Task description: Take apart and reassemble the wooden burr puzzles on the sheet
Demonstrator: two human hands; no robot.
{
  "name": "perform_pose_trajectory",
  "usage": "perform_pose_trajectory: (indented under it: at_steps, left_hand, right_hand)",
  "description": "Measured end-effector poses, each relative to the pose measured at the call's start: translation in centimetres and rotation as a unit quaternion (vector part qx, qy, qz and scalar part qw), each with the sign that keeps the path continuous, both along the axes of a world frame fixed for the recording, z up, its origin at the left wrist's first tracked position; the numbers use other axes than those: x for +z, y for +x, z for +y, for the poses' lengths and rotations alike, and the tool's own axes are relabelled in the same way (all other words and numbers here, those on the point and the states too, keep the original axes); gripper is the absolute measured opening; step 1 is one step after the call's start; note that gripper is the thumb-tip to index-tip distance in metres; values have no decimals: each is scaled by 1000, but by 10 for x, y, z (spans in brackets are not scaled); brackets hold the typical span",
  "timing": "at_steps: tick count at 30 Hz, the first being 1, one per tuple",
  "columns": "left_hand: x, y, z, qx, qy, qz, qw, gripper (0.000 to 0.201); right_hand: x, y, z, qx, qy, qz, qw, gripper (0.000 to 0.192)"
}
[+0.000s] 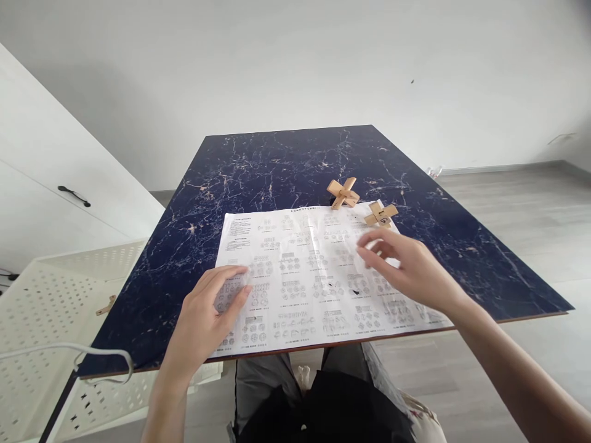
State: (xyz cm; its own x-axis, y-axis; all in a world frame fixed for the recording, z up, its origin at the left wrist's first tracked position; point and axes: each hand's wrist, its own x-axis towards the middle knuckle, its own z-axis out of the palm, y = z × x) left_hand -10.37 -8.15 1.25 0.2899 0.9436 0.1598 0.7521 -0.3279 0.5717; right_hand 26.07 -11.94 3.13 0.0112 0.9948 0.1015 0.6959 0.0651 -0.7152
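A white printed sheet [300, 301] with rows of small diagrams lies on the dark blue table. On its left part rests my left hand [215, 311], thumb and fingers apart, holding nothing. My right hand [397, 264] hovers over the right part of the sheet, its fingers loosely curled and apart with nothing between them. Just beyond it, at the sheet's far right corner, lies a wooden burr puzzle [381, 215] with a dark letter on it. Another interlocking wooden puzzle [343, 193] stands at the sheet's far edge, a little to the left.
The table [277, 166] has a marbled dark blue top. White perforated baskets [60, 289] stand at the left, with a small wooden piece [106, 306] in one. A white cable [92, 351] loops by the near left corner. A white cabinet [60, 154] is farther left.
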Motion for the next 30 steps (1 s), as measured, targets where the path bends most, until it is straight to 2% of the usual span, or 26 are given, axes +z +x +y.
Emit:
perform_pose_trajectory:
  at_steps: [2,4,5,7,10,16,20,23,25,27,30]
  left_hand:
    - [0,0,1,-1,9,5,1000,42]
    - [0,1,2,-1,14,6,1000,42]
    - [1,1,2,-2,14,6,1000,42]
    - [1,1,2,-3,14,5,1000,41]
    - [1,1,2,-10,22,6,1000,38]
    - [1,2,8,-37,44,29,998,36]
    - [15,4,35,-74,19,72,994,40]
    - [31,11,66,-59,-10,99,993,46]
    - [38,20,85,-47,4,112,993,43]
    - [37,31,103,-50,6,125,991,41]
    - [27,47,126,-56,19,137,989,34]
  right_hand:
    - [-2,-8,29,11,9,18,1000,36]
    - [-10,-15,57,-40,51,10,998,35]
    - [-15,-18,70,-61,78,-8,995,35]
    - [-25,-21,91,-63,118,-73,988,48]
    - [-36,-21,111,-80,142,-121,979,56]
    - [-52,-14,131,-113,205,-121,965,57]
    - [-53,-13,145,-137,191,-107,966,60]
    - [-50,-12,157,-147,150,-94,973,61]
    - [-50,-12,163,-145,132,-89,976,61]
    - [-52,-11,166,-136,136,-94,977,60]
    - [-56,-10,165,-119,164,-111,973,56]
